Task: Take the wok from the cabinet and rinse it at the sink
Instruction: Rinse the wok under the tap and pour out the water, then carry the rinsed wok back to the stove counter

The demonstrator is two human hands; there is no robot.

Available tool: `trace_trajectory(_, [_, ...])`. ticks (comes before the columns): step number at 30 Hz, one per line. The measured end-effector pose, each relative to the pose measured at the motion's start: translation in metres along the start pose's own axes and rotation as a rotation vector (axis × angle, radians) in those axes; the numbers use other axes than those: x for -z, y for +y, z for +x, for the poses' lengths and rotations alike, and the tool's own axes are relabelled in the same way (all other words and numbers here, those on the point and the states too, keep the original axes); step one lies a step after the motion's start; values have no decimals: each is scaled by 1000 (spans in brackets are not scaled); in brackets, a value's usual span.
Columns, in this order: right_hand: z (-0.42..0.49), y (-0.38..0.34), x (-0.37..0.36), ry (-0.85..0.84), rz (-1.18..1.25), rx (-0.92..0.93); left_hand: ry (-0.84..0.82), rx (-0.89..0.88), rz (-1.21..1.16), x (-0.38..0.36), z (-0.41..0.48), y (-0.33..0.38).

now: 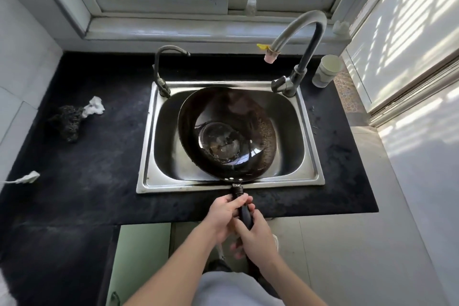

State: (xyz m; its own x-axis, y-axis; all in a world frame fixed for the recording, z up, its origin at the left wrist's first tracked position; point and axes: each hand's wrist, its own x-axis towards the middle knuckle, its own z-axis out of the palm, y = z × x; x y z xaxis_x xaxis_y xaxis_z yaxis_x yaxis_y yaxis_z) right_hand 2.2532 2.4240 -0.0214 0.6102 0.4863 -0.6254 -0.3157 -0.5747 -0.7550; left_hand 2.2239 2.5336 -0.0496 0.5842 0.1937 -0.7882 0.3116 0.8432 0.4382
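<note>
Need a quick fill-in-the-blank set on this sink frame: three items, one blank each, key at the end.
1. The wok rests inside the ___.
2. The left hand and right hand both grip the wok's ___.
3. The cup stands on the counter to the ___ of the tall faucet.
Missing words: sink; handle; right.
</note>
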Motion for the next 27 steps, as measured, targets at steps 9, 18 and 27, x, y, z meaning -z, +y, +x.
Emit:
trace_trajectory(9, [8, 9, -5, -130, 311, -129, -71, -11, 66, 8, 5, 5])
trace_trajectory(18, [16, 19, 1, -16, 15, 31, -53, -18, -32, -3, 5, 0])
trace_trajectory(27, [9, 22, 29, -47, -140, 109, 3, -153, -16, -21, -13, -11])
